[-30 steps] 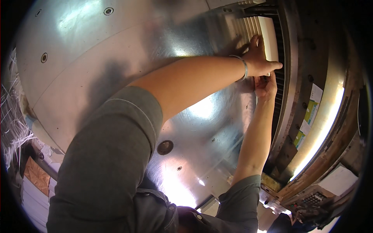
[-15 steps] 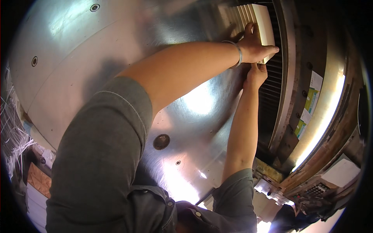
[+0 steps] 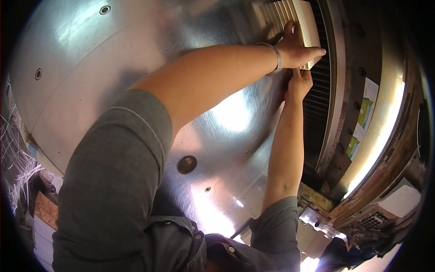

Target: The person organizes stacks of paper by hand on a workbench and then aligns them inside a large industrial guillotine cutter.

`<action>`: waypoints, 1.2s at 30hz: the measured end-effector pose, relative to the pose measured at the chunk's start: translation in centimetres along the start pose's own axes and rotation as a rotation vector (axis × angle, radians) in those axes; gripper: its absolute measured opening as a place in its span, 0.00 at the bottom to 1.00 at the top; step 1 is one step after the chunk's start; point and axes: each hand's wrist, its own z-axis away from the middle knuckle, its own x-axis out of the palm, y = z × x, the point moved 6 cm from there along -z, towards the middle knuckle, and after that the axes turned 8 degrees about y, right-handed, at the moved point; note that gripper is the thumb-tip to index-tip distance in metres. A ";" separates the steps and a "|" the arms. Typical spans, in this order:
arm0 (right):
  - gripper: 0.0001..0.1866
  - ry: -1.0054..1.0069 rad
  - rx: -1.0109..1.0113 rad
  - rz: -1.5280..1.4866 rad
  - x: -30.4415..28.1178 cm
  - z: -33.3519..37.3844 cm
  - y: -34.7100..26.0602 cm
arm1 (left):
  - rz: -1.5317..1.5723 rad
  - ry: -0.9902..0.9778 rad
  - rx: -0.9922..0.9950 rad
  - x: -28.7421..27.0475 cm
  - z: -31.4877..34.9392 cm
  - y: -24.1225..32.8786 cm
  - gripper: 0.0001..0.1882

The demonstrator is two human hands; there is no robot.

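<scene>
A stack of cream-white paper [image 3: 308,27], split into several upright slices along its left side, lies on the metal table at the far right. My left hand [image 3: 295,51], with a bracelet at the wrist, rests against the stack's near part. Its fingers are stretched forward and its thumb sticks out to the right across the paper. Just below it, my right hand [image 3: 299,86] is closed, with thumb and fingertips together at the stack's near end. Part of that end is hidden by the hands.
The shiny metal table [image 3: 90,104] has small round fittings and a dark round disc [image 3: 186,164]. A dark slotted grille [image 3: 316,113] and a machine beam with a bright light strip [image 3: 376,140] run along the right. White paper strips [image 3: 18,149] heap up at the left; a keypad [image 3: 372,221] sits lower right.
The hands and stack appear slightly higher in the picture, along with a small shift of the whole view. Both hands keep nearly the same hold at the stack.
</scene>
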 end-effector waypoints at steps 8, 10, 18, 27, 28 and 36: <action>0.20 0.077 -0.030 0.107 -0.2 -1.0 0.5 | -0.047 0.022 0.026 0.2 -0.8 0.2 0.58; 0.21 0.117 -0.031 0.164 -0.4 -1.0 0.2 | -0.074 0.024 0.021 0.2 -0.7 0.2 0.58; 0.26 0.175 -0.063 0.302 -0.7 -0.1 -1.0 | -0.044 0.011 0.003 0.5 -0.2 -0.3 0.59; 0.28 0.204 -0.045 0.348 0.1 0.9 -1.3 | 0.026 -0.020 0.001 -0.3 0.4 -0.6 0.59; 0.28 0.221 -0.054 0.340 -0.1 0.4 -1.2 | 0.008 -0.016 0.014 -0.4 0.3 0.2 0.58; 0.36 -0.097 -0.018 0.029 -4.0 7.3 -3.3 | -0.100 0.021 0.169 1.1 -1.1 2.3 0.43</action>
